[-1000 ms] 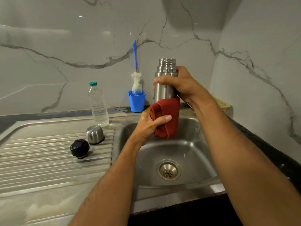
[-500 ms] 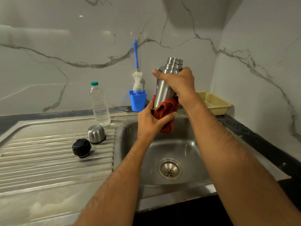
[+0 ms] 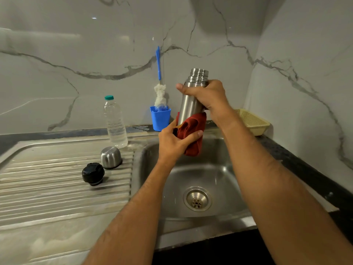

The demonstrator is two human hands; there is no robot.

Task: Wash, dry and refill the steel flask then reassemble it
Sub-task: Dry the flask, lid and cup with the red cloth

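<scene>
The steel flask (image 3: 191,100), a tall brushed-metal cylinder with a threaded open neck, is held nearly upright, leaning slightly, in the air above the stainless steel sink basin (image 3: 225,180), which lies directly below both hands. To the left of the hands stretches the ribbed steel draining board (image 3: 47,188). The right hand (image 3: 207,94) wraps its fingers round the flask's shoulder just under the threads, gripping it firmly. The left hand (image 3: 173,142) clutches a dark red folded cloth (image 3: 193,131) round the flask's lower end, thumb pressed across the fabric. Behind and to the left of the left hand stands a clear plastic water bottle with a green cap (image 3: 115,123), sealed and seemingly full. Just left of the flask, against the wall, a blue plastic cup (image 3: 160,119) holds a blue-handled bottle brush with white bristles (image 3: 160,92). Behind the right wrist sits a pale yellow perforated basket (image 3: 254,121). Left of the left forearm, on the draining board, rest the domed steel cup lid (image 3: 111,156) and, just beside it, the black plastic stopper (image 3: 93,173). By my reading, washing is finished and drying of the outside is under way; refilling, probably from the bottle, then fitting the stopper and cup lid, is all not yet done.
</scene>
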